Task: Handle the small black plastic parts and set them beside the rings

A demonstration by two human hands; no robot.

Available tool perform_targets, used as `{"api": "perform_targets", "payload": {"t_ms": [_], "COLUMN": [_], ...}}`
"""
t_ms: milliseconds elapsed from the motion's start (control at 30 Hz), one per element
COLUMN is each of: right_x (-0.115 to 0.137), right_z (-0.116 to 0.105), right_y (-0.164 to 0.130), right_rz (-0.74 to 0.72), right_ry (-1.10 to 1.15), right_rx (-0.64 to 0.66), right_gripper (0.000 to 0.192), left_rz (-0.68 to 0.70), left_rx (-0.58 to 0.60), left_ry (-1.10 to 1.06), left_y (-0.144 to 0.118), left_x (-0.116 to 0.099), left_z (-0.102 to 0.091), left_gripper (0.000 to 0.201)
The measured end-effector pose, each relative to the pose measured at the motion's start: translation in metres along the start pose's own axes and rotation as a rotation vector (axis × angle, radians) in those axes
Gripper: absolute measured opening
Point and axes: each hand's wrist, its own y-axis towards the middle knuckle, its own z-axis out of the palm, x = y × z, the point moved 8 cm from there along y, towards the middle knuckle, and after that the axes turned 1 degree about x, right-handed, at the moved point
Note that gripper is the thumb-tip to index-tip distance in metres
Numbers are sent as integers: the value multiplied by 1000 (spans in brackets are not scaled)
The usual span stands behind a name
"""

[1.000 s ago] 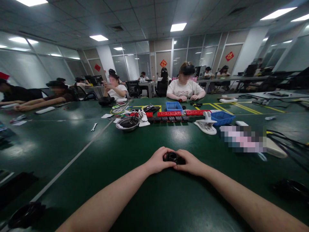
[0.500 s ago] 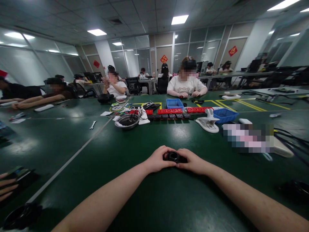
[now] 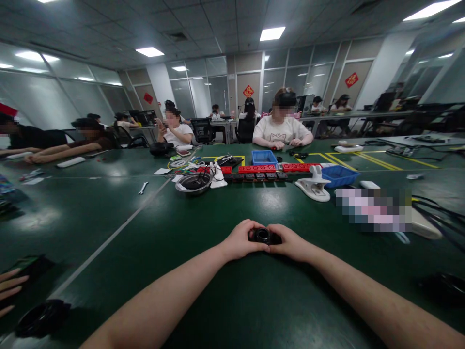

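Observation:
Between my two hands, on the green table (image 3: pixel 232 300), is a small black part with a round ring-like opening (image 3: pixel 263 235); its exact kind is unclear. My left hand (image 3: pixel 242 241) curls around its left side, thumb in front and fingers behind. From the other side my right hand (image 3: pixel 288 243) grips it, the thumb meeting the left thumb at the front. The fingers cover much of the part's sides.
Beyond my hands lie red strips (image 3: pixel 257 169), a metal bowl (image 3: pixel 193 184), a white clamp (image 3: pixel 314 184) and blue trays (image 3: pixel 338 175). A wrench (image 3: pixel 143 188) lies left. Black ring-shaped objects (image 3: pixel 42 317) sit at both near sides. Another person's hand (image 3: pixel 10 286) is at far left. Co-workers sit opposite.
The view has shifted slightly, so the surroundings appear a little right and lower. Both hands keep their hold on the black part, with hardly any movement.

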Motion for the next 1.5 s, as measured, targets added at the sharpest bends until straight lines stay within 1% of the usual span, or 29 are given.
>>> {"api": "perform_targets", "payload": {"t_ms": [133, 200, 300, 367, 433, 533, 633, 700, 767, 933, 1167, 1367, 1500], "right_x": [-6, -9, -9, -4, 2, 7, 10, 11, 10, 7, 7, 6, 5], "right_z": [2, 2, 0, 0, 1, 0, -1, 0, -1, -1, -1, 0, 0], "right_y": [1, 0, -2, -3, -4, -6, -7, -6, -6, -4, -3, -3, -2], "right_rz": [81, 148, 242, 255, 233, 165, 34, -43, -80, -99, -101, -120, -109], "right_ry": [-38, -124, -288, -357, -382, -336, -213, -143, -100, -68, -64, -32, -6], "right_rx": [-58, -135, -257, -289, -281, -247, -175, -105, -51, 3, 5, -11, -7], "right_gripper": [28, 29, 27, 23, 23, 33, 45, 47, 45, 34, 28, 32, 30], "left_rz": [-40, -50, -81, -95, -84, -39, 11, 43, 62, 60, 83, 50, 53], "left_rx": [-52, -102, -204, -252, -265, -202, -94, -45, -19, 3, 10, 6, 8], "left_ry": [5, 24, 73, 114, 142, 132, 105, 87, 66, 42, 36, 45, 49], "left_y": [0, -1, -4, -6, -8, -8, -6, -5, -4, -2, -2, -2, -3], "left_x": [2, 1, -1, -3, -6, -9, -9, -8, -7, -5, -12, -6, -6], "left_z": [0, -1, -4, -7, -8, -8, -7, -7, -7, -6, -5, -3, -4], "left_gripper": [44, 42, 39, 37, 36, 36, 37, 38, 39, 42, 37, 43, 46]}}
